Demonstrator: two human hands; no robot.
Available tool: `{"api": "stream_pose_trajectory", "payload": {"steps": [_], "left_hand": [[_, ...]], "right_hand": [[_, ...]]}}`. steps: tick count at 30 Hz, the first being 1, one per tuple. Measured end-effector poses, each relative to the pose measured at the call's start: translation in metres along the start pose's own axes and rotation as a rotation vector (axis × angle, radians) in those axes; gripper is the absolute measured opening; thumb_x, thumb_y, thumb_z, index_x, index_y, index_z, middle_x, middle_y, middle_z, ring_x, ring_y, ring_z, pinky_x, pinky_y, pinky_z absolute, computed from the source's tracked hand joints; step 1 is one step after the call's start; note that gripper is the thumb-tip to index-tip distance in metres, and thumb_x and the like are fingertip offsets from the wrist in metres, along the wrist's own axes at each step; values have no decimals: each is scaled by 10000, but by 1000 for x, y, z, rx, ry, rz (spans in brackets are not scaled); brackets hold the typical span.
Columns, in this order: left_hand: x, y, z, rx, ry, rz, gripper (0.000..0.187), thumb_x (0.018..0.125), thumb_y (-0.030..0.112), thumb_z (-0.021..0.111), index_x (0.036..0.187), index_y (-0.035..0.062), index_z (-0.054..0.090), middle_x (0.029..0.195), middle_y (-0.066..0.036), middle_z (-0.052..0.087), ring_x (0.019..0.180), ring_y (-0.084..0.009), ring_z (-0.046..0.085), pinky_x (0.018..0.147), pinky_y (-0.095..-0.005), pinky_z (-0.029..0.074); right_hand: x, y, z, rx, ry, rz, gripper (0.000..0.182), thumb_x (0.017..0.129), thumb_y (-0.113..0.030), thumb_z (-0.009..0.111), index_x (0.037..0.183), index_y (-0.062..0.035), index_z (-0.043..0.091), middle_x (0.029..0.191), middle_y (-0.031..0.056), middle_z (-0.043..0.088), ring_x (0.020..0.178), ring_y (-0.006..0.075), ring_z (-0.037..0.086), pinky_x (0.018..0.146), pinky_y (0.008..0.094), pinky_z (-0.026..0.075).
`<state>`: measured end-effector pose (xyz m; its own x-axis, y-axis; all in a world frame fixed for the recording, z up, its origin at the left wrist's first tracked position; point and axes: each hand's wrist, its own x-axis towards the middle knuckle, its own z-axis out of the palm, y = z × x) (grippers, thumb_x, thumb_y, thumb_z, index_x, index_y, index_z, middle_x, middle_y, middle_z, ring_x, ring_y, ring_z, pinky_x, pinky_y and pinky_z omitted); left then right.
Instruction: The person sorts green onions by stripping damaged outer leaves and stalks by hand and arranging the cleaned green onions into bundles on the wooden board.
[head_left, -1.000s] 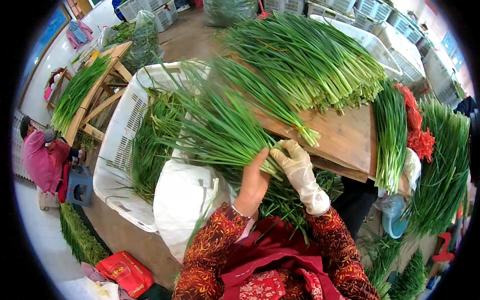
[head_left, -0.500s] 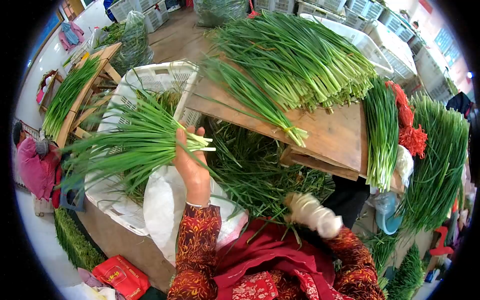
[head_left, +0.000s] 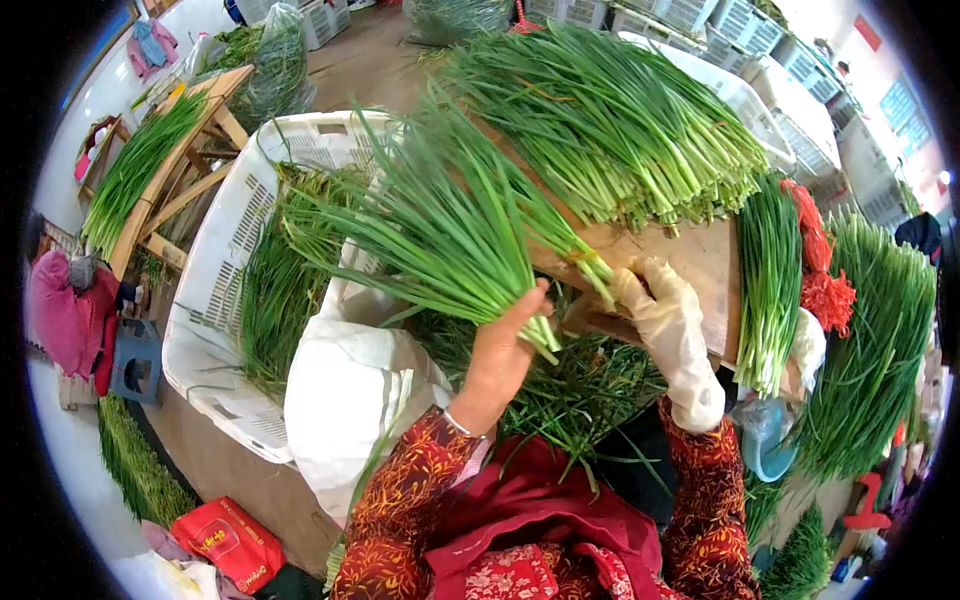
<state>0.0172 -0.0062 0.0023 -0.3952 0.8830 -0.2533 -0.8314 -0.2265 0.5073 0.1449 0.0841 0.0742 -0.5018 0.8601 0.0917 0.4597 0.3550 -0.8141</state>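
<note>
My left hand [head_left: 495, 362] is bare and wrapped round the lower stems of a loose bunch of garlic chives [head_left: 455, 245], whose leaves fan up and to the left. My right hand [head_left: 672, 325] wears a whitish glove; its fingers close at the pale cut ends of a smaller bunch of chives [head_left: 562, 240] tied with a band. That tied bunch lies at the front edge of a wooden board [head_left: 700, 268], partly behind the leaves of the held bunch. A large pile of chives [head_left: 620, 125] covers the back of the board.
A white plastic crate [head_left: 215, 290] with loose leaves stands on the left, beside a white sack [head_left: 350, 400]. Scrap leaves [head_left: 585, 400] lie below the board. To the right are upright chives [head_left: 765, 290], red ties [head_left: 820, 270] and a blue basin [head_left: 770, 440].
My left hand has carried its bunch right, from over the crate to beside the tied bunch. My right hand has risen from near my lap to the tied bunch's stem ends.
</note>
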Motion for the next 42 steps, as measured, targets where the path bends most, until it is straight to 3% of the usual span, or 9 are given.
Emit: {"api": "stream_pose_trajectory", "payload": {"steps": [7,14,22,24,25,29,34,38,42], "left_hand": [[1,-5,-2,17,57,-34,253,799,159,636,1014,44,567,913,-35,602,821,-149,573,768,-307,466],[-3,-5,-4,33,33,-60,336,786,137,649,1079,38,518,1009,-28,576,872,-153,565,762,-309,475],[-3,-3,-15,165,-4,-34,261,770,31,615,1020,1,546,896,-65,599,829,-163,579,744,-286,478],[-2,-2,-24,144,-12,-42,270,779,52,617,1033,11,537,901,-55,594,828,-154,576,713,-288,483],[-1,-2,-26,124,-24,-45,280,787,73,618,1047,21,527,905,-44,589,826,-146,573,682,-290,489],[-5,0,-14,66,-15,4,292,782,59,621,1055,36,521,930,-37,580,821,-133,570,673,-282,493],[-6,-9,-12,130,47,-3,295,776,59,636,1051,32,533,964,-33,582,861,-129,562,752,-272,477],[-5,-14,-18,322,43,73,291,785,17,610,1063,15,528,984,-31,577,893,-139,553,778,-267,466],[-7,-14,-22,432,50,133,299,771,-2,611,1059,2,530,963,-34,577,866,-145,557,782,-277,456]], "right_hand": [[-22,17,25,363,-235,215,227,849,-224,560,886,-3,594,721,55,573,680,112,507,659,239,415],[-10,6,20,-46,10,-144,114,784,-132,616,831,-35,581,688,98,575,602,210,564,560,297,448],[12,3,11,-223,265,-444,65,776,-54,622,816,-66,572,704,24,556,634,139,545,576,224,452],[24,-3,-20,453,233,84,82,800,-99,612,836,-39,569,696,18,547,646,136,557,569,218,447],[30,13,-29,-315,416,-234,178,826,-214,592,861,-39,589,715,43,582,637,159,567,575,238,452],[24,22,-34,-929,25,49,294,852,-357,516,915,-88,617,774,118,627,663,234,593,619,327,477],[-4,-23,2,-85,-86,92,358,814,-444,538,996,-141,591,824,117,623,757,236,616,664,344,476],[23,-8,27,-419,-339,-60,343,783,-404,597,981,-123,607,820,113,632,782,251,616,689,350,470],[48,-15,26,59,-482,92,310,805,-335,598,932,-52,606,743,57,615,651,166,580,570,267,440]]}}
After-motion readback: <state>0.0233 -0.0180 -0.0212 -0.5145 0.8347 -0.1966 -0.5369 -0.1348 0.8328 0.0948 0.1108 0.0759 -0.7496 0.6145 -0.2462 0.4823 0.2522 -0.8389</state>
